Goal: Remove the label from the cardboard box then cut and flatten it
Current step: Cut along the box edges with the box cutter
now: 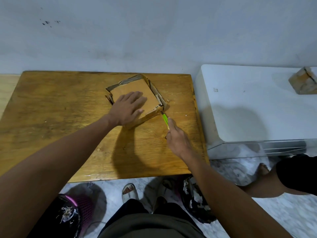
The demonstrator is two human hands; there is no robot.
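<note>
A shallow brown cardboard box [137,88] lies on the wooden table [60,107], its side flaps partly torn and spread. My left hand [128,109] presses flat on the box's near half, fingers spread. My right hand [178,140] grips a green-handled cutter [165,119], whose tip touches the box's near right corner beside a small black printed mark. No label shows on the visible faces.
A white appliance [257,103] stands right of the table with another small cardboard box [303,81] on top. A wall runs behind. Under the table edge sit dark bins [75,213] with scraps, a sandal, and another person's leg [274,179] at right.
</note>
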